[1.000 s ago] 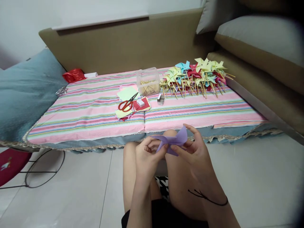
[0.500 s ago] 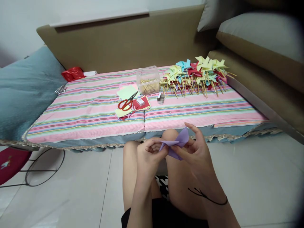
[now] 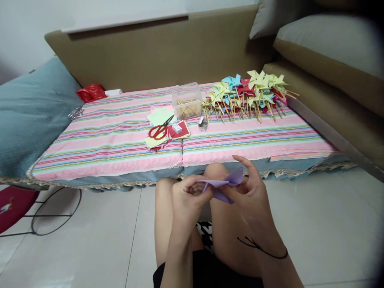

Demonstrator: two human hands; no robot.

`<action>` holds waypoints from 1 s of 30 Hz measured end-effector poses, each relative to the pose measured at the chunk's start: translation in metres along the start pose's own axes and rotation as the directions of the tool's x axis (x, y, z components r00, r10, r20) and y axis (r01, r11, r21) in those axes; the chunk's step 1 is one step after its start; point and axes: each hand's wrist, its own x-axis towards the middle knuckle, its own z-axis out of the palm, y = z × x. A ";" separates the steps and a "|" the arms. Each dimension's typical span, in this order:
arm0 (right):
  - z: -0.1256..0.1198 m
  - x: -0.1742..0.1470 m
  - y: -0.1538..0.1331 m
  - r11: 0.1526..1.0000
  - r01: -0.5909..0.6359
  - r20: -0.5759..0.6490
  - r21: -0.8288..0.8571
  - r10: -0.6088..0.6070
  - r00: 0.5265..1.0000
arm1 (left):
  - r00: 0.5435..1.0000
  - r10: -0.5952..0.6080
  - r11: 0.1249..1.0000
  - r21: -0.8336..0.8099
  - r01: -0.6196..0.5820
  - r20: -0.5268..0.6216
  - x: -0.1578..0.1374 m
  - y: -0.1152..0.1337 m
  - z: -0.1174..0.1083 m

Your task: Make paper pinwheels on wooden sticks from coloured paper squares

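Observation:
A folded piece of purple paper (image 3: 222, 185) is held above my knees between both hands. My left hand (image 3: 187, 196) pinches its left side between thumb and fingers. On the other side, my right hand (image 3: 247, 192) grips the paper with the thumb in front, its index finger raised off the sheet. The paper's flaps stand up at the right and hang down at the bottom; the fingers behind it are partly hidden. Scissors with red handles (image 3: 158, 131) lie on small paper squares (image 3: 181, 131) on the striped cloth ahead of the hands.
Many paper pinwheels on sticks (image 3: 247, 94) lie piled at the back right of the striped cloth (image 3: 105, 140). A clear plastic box (image 3: 187, 100) with wooden sticks stands beside them, a small open box (image 3: 203, 125) before it. A red bag (image 3: 91, 93) sits far left.
My right thumb has shifted along the purple paper, and the upright right flap has tilted lower and outward to the right. The left hand stays nearly in place.

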 end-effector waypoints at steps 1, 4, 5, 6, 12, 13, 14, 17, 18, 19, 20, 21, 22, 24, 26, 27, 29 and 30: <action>0.000 0.000 0.000 1.000 0.002 -0.003 -0.007 -0.002 1.000 | 1.000 -0.004 1.000 0.003 0.004 -0.004 0.000 0.001 0.000; 0.000 0.001 0.001 1.000 0.011 -0.019 0.011 -0.011 1.000 | 1.000 -0.018 1.000 -0.017 0.017 -0.026 0.000 0.002 0.002; 0.000 0.002 0.002 1.000 0.014 -0.026 0.025 -0.014 1.000 | 0.999 -0.030 0.999 -0.034 0.029 -0.035 0.001 0.001 0.003; 0.000 0.003 0.003 0.999 0.017 -0.030 0.040 -0.016 0.999 | 0.998 -0.048 0.998 -0.052 0.046 -0.045 0.001 0.001 0.004; 0.000 0.010 0.008 0.994 -0.011 -0.025 0.112 0.014 1.000 | 0.991 -0.135 0.985 -0.113 0.134 -0.002 0.005 -0.002 0.002; 0.000 0.010 0.009 0.993 -0.019 -0.032 0.118 0.023 0.999 | 0.990 -0.144 0.983 -0.117 0.144 0.012 0.005 -0.003 0.002; 0.000 0.011 0.009 0.992 -0.025 -0.041 0.122 0.030 0.999 | 0.988 -0.153 0.980 -0.125 0.155 0.025 0.005 -0.003 0.001; 0.000 0.013 0.012 0.991 -0.036 -0.062 0.126 0.044 0.997 | 0.980 -0.184 0.968 -0.158 0.194 0.073 0.007 -0.008 0.000; 0.000 0.014 0.013 0.992 -0.040 -0.063 0.123 0.048 0.997 | 0.976 -0.196 0.963 -0.169 0.210 0.095 0.008 -0.010 -0.001; 0.000 0.015 0.014 0.992 -0.046 -0.061 0.118 0.054 0.997 | 0.971 -0.207 0.958 -0.176 0.226 0.118 0.009 -0.012 -0.001; 0.000 0.016 0.015 0.992 -0.054 -0.057 0.112 0.060 0.997 | 0.968 -0.215 0.954 -0.184 0.237 0.131 0.010 -0.015 -0.001; 0.000 0.017 0.015 0.992 -0.064 -0.049 0.105 0.069 0.996 | 0.966 -0.219 0.951 -0.190 0.242 0.136 0.011 -0.017 -0.002; 0.000 0.018 0.016 0.992 -0.077 -0.034 0.099 0.081 0.996 | 0.967 -0.218 0.951 -0.194 0.241 0.130 0.013 -0.019 -0.002; -0.002 0.020 0.016 0.991 -0.106 0.015 0.087 0.105 0.994 | 0.973 -0.214 0.954 -0.196 0.226 0.085 0.017 -0.023 -0.004; -0.005 0.025 0.017 0.991 -0.115 0.059 0.070 0.111 0.992 | 0.977 -0.212 0.956 -0.207 0.209 0.009 0.021 -0.026 -0.008; -0.007 0.029 0.018 0.993 -0.108 0.064 0.056 0.104 0.992 | 0.976 -0.218 0.953 -0.221 0.206 -0.028 0.024 -0.027 -0.011; -0.012 0.041 0.019 0.997 -0.077 0.038 0.005 0.076 0.996 | 0.969 -0.234 0.943 -0.261 0.205 -0.084 0.029 -0.029 -0.018; -0.014 0.050 0.020 0.998 -0.059 0.019 -0.031 0.059 0.998 | 0.966 -0.241 0.938 -0.281 0.205 -0.099 0.031 -0.030 -0.023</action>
